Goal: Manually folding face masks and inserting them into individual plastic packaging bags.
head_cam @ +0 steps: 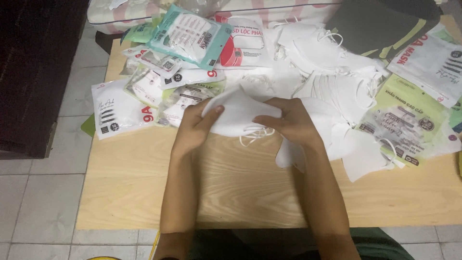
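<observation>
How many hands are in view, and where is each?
2. The left hand grips the left edge of a white face mask above the wooden table; the right hand grips its right edge. None seem hidden.

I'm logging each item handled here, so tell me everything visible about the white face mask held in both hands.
The white folded fabric face mask looks soft and thin, with a curved lower edge. Thin white ear loops dangle beneath it. It is held flat just above the light wooden table, near the pile of loose white masks. The left hand pinches its left edge, thumb on top; the right hand grips its right side.
</observation>
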